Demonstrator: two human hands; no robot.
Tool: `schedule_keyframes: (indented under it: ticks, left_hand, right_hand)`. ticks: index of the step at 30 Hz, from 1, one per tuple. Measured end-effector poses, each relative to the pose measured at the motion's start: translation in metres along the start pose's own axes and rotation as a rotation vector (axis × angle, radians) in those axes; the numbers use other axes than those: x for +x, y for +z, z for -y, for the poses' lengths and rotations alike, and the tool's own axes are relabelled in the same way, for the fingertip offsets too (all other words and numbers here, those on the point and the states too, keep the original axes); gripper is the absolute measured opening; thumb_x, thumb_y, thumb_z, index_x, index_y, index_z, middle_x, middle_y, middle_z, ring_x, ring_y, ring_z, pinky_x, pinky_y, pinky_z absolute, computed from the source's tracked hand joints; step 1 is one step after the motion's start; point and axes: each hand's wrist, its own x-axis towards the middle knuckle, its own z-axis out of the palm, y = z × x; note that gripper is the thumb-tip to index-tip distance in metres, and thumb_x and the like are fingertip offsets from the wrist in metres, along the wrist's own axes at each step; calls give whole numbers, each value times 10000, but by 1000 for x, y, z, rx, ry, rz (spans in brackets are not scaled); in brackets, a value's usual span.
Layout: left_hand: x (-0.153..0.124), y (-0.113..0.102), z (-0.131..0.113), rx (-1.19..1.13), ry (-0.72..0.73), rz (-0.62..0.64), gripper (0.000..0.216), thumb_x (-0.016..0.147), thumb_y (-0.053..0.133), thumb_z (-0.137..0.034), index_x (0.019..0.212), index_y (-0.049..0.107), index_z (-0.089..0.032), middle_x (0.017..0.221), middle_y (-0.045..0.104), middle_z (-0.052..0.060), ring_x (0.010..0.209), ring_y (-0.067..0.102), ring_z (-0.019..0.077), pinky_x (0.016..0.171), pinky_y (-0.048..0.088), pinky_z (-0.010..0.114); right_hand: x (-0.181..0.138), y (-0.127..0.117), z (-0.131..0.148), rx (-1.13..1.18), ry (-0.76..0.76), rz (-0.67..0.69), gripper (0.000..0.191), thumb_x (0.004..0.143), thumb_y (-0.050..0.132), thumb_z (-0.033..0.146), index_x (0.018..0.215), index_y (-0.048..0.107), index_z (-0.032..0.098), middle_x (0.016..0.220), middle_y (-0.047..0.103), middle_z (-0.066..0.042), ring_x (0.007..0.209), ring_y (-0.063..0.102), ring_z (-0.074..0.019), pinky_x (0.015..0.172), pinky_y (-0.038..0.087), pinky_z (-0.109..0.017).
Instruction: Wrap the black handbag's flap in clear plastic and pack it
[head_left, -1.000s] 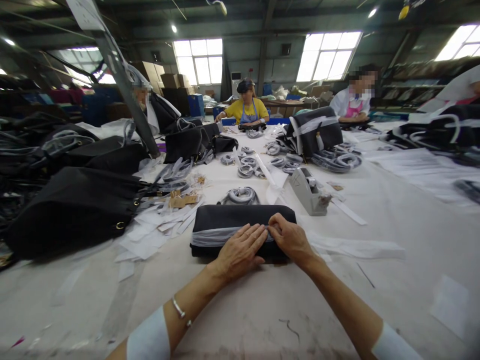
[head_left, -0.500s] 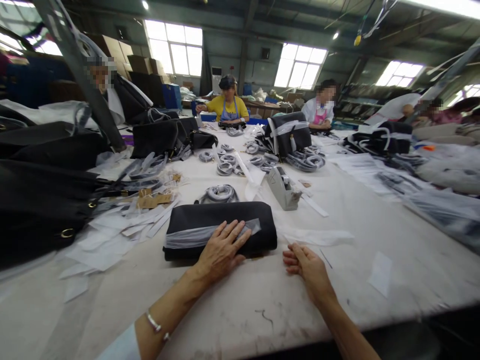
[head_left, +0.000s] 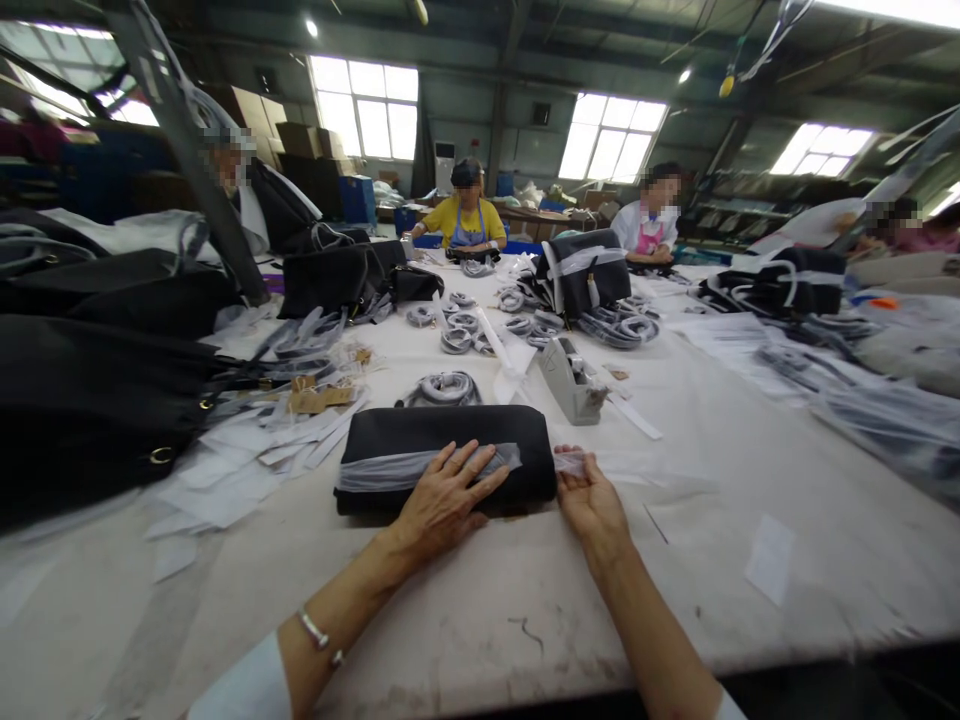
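My left hand (head_left: 442,500) lies flat, fingers spread, pinning the tissue strip (head_left: 390,468) across the black folded bag (head_left: 442,440) on the table (head_left: 750,470), while my right hand (head_left: 592,495) pinches another tissue sheet (head_left: 637,466) beside it, apparently mid-wrapping, which next needs careful alignment.

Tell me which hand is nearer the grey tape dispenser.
Right. The right hand lies on the table just below the tape dispenser, at the black pouch's right end; the left hand rests flat on the pouch, farther left.

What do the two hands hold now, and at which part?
The left hand presses flat on the black bag over its paper band. The right hand pinches the end of a paper strip.
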Motion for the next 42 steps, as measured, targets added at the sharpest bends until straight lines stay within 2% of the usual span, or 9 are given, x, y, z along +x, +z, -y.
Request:
schedule_keyframes:
  ticks: [11,14,16,20,24,27,30,34,42]
  left_hand:
    - [1,-4,-2,13,-5,42,771,825,703,-385,1476,292,-345,1550,334,30,1414,290,295,1143,220,507]
    - [1,-3,-2,20,-1,33,764,824,703,-390,1472,302,-333,1546,342,32,1409,292,301,1135,229,515]
    - [0,-2,-3,15,2,15,741,830,693,-399,1465,317,-332,1545,342,24,1407,293,299,1133,232,515]
    - [-1,-1,-4,-6,-4,-23,691,850,663,-385,1456,335,-332,1539,350,15,1396,308,291,1129,243,511]
    - [0,-2,-4,-31,1,-61,598,886,600,-382,1437,378,-308,1521,377,42,1372,340,307,1113,264,524]
    - [0,1,-3,-63,13,-80,579,906,561,-357,1447,367,-294,1496,409,69,1367,347,318,1110,263,535]
    - [0,6,-2,-91,15,-103,581,919,520,-288,1468,330,-302,1463,454,71,1371,346,329,1118,240,554]
    - [0,8,-1,-135,19,-116,593,889,527,-216,1453,362,-287,1471,448,83,1380,338,332,1125,217,569]
    - [-2,-7,-1,-316,-14,-150,602,792,632,-283,1364,458,-219,1439,463,126,1340,386,303,1171,168,523]
  right_hand:
    - [10,-11,18,39,-162,-32,258,980,383,172,830,593,182,833,699,-18,830,696,-114,761,611,-287]
    - [-5,-1,20,37,-231,-13,247,979,413,220,841,616,189,875,710,-10,895,690,-109,856,583,-296]
    - [-19,10,11,-6,-384,39,196,957,478,266,886,645,195,926,719,-3,951,681,-115,968,527,-322]
    - [-43,22,-24,-378,-731,129,281,894,590,384,1060,681,176,1122,705,-57,1125,619,-207,1100,389,-432]
    - [-38,10,-50,-928,-1004,185,350,895,562,429,1066,693,154,1198,677,-108,1258,516,-298,1111,335,-515]
    - [-25,3,-51,-1175,-1276,349,294,929,511,357,1076,684,170,1204,676,-101,1268,513,-273,1149,261,-544]
    - [-19,3,-48,-1416,-1428,528,299,960,439,267,1161,651,204,1231,666,-84,1273,514,-249,1153,229,-564]
    - [-21,9,-49,-1602,-1473,625,362,962,401,225,1269,593,229,1269,647,-75,1316,471,-253,1139,230,-569]
    - [-21,15,-57,-1609,-1388,622,379,977,382,273,1302,572,234,1312,618,-80,1284,503,-261,1151,174,-560]
